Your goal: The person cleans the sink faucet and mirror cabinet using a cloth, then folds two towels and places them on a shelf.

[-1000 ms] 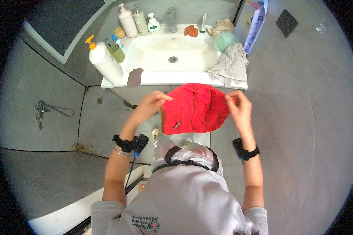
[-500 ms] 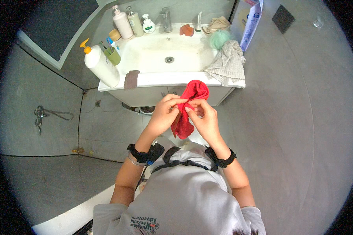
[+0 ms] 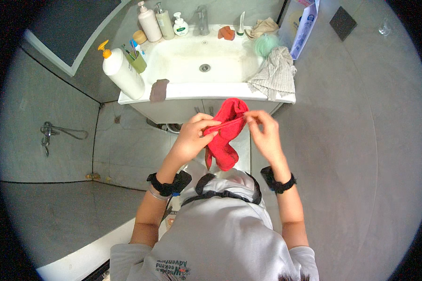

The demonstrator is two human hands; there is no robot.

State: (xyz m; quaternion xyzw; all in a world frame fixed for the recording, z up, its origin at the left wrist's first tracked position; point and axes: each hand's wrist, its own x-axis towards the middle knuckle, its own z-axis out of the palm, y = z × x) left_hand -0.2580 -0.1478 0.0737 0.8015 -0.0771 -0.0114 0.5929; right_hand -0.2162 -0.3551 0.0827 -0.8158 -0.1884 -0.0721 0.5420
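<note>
gripping the red cloth (image 3: 227, 139) is the left hand (image 3: 192, 136). the right hand (image 3: 267, 134) pinches its upper right edge.

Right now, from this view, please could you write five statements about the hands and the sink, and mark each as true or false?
1. The left hand holds the red cloth. True.
2. The right hand is far from the red cloth. False: it is at the cloth's edge.
3. The red cloth lies inside the sink. False: it is held in front of the sink.
4. The grey towel lies on the sink's right side. True.
5. The bottle with the orange pump stands at the sink's right end. False: it stands at the left.
</note>
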